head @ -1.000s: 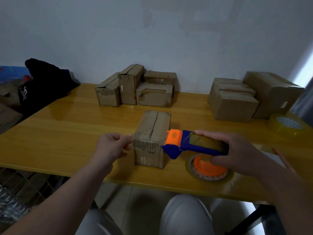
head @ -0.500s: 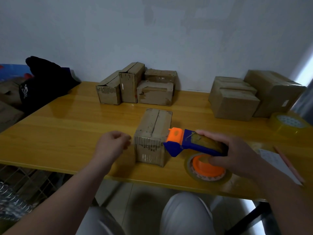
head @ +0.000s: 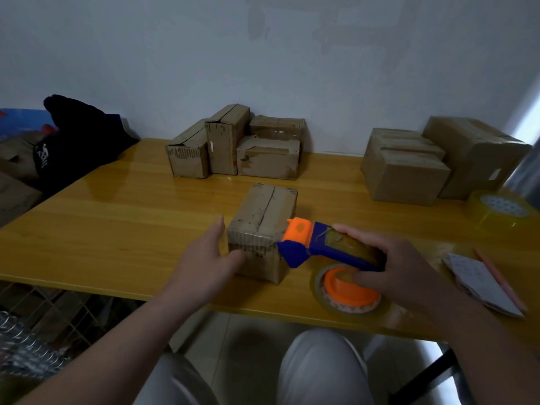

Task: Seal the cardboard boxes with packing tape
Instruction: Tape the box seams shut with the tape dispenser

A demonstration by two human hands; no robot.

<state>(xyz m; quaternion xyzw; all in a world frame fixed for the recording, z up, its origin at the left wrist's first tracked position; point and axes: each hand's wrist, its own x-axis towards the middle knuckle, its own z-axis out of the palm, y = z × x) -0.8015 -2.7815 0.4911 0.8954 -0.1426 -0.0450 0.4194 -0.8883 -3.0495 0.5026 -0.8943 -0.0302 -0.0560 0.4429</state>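
Cardboard box sits on the table between our hands, top flaps closed and a dark seam running away from us. We can't tell if any tape is on that seam.

Left hand: fingers straight and together along the box's left side, thumb on its near face. How firm the contact is we can't make out.

Right hand: wrapped round the blue-and-orange tape dispenser, fingers over the top, thumb on the orange hub. The palm hides the handle. The orange head sits at the box's near right top corner and covers it. The cutting edge isn't visible. The clear tape roll on the hub sits partly under the hand.

Beyond the left hand there's a cluster of small boxes at the wall. Beyond the right hand are bigger boxes, the far-right one partly cut by a bright strip. Right of the right hand sit a spare tape roll and a blurred paper pad, print unreadable.
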